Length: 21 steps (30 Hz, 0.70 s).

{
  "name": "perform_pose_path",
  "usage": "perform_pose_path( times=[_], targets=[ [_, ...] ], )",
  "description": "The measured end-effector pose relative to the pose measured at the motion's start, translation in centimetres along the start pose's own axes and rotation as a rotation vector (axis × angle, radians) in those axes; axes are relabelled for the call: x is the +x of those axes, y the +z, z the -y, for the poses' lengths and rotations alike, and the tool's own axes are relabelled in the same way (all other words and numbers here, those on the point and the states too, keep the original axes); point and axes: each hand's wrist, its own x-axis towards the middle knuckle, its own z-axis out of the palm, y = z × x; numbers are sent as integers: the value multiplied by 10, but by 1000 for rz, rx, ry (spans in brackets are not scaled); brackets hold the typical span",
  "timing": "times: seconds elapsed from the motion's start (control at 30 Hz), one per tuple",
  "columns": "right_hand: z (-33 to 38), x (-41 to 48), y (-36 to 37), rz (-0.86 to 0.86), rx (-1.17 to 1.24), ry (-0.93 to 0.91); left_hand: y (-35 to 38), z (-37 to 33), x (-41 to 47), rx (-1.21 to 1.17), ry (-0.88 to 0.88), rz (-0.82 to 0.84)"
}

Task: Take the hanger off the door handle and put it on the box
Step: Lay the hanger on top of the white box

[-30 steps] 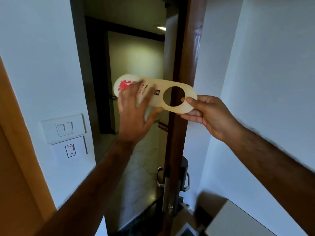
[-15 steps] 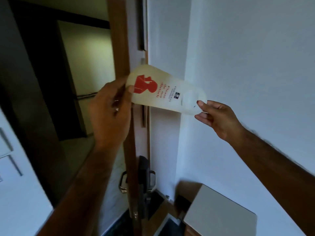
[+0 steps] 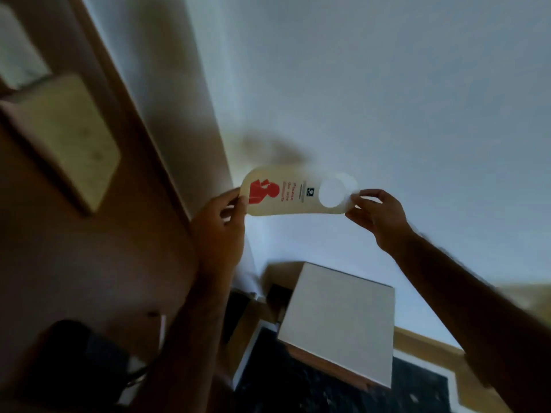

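The hanger [image 3: 293,195] is a cream card with a red figure, red lettering and a round hole near its right end. I hold it flat and level in the air, in front of the white wall. My left hand [image 3: 222,228] pinches its left end. My right hand [image 3: 377,217] pinches the rim by the hole. The box [image 3: 340,320], white-topped with brown sides, stands on the floor below the hanger, against the wall. The door handle [image 3: 74,362] is a dark blurred shape at the lower left.
The brown wooden door [image 3: 98,248] fills the left side, its edge running diagonally up. A white wall [image 3: 387,99] spans the right. Dark speckled floor [image 3: 313,389] with a pale border lies around the box.
The view has swung right and down, so the box now lies under the hanger. Both hands have carried the hanger away from the door, lower and toward the wall.
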Motion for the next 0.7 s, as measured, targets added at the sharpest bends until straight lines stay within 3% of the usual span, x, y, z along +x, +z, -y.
perform_pose_path(
  times=[0.3, 0.47, 0.7],
  targets=[
    [-209, 107, -121, -196, -176, 284, 195, 233, -65, -209, -709, 294],
    [-329, 135, -172, -234, -277, 455, 270, 352, -122, -179, -924, 408],
    [-461, 157, -222, -288, -423, 602, 348, 472, -196, -51, -1064, 479]
  ],
)
